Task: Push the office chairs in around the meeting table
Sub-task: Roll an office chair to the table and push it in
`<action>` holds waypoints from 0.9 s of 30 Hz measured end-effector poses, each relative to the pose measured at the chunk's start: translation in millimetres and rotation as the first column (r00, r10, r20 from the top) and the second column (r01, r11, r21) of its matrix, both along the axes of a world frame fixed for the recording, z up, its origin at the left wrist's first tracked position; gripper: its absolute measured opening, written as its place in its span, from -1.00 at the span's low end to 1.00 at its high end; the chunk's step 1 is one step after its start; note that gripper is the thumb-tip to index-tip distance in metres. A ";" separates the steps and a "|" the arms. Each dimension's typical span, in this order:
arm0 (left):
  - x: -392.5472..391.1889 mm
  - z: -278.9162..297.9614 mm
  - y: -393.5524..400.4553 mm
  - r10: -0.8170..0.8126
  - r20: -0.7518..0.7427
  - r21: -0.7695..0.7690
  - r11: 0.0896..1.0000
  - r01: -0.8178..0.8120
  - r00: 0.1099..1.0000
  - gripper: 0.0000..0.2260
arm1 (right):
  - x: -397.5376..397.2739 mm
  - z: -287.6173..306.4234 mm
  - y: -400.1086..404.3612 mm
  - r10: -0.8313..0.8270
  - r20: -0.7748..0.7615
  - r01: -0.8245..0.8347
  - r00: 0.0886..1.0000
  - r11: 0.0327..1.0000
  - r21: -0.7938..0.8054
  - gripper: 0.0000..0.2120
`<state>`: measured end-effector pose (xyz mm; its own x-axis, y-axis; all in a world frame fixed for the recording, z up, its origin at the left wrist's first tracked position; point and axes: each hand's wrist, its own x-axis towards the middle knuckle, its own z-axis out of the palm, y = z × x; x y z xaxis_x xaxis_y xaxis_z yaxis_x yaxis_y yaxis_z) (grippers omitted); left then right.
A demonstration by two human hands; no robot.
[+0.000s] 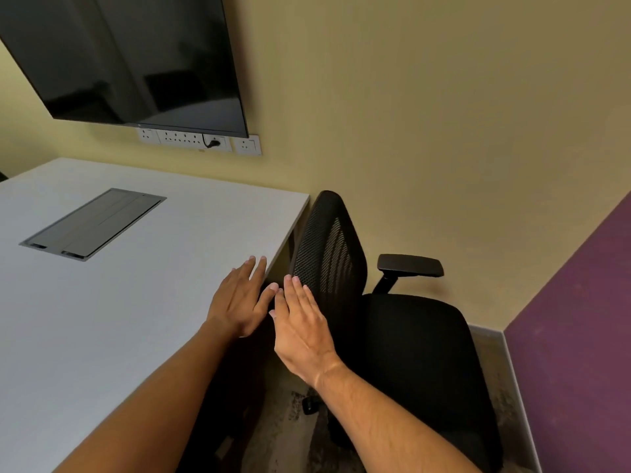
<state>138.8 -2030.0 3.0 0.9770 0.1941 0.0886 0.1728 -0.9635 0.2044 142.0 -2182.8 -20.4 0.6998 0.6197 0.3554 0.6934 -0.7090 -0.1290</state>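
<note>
A black office chair (409, 343) with a mesh back stands at the right edge of the white meeting table (143, 302). Its back is toward the table and its seat faces the wall corner. One armrest (409, 265) shows on the far side. My left hand (240, 298) hovers flat over the table's right edge, fingers spread, holding nothing. My right hand (302, 327) is flat beside it, fingertips close to the near edge of the chair's mesh back; I cannot tell whether they touch it.
A grey cable hatch (92, 223) is set into the tabletop. A dark screen (129, 59) hangs on the yellow wall above a row of sockets (199, 141). A purple wall (580, 336) closes the right side. One chair castor (309, 406) rests on mottled floor.
</note>
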 end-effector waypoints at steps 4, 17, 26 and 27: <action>-31.2 -1.9 -32.5 -0.019 0.006 -0.011 1.000 0.019 1.000 -0.22 | -38.0 1.2 -38.1 0.017 0.027 -0.016 0.999 0.999 -0.040 -0.48; -92.2 18.9 -128.1 -0.179 0.019 0.012 0.984 0.179 0.984 -0.22 | -124.7 22.3 -145.4 -0.167 -0.045 0.159 0.985 0.975 -0.155 -0.50; -105.4 15.6 -156.7 -0.296 0.019 0.024 0.955 0.296 0.955 -0.20 | -152.6 45.9 -187.6 -0.470 -0.086 0.433 0.878 0.859 -0.275 -0.56; -107.7 14.2 -157.4 -0.309 0.007 0.021 0.951 0.309 0.951 -0.20 | -153.9 46.8 -191.7 -0.494 -0.096 0.452 0.864 0.846 -0.283 -0.56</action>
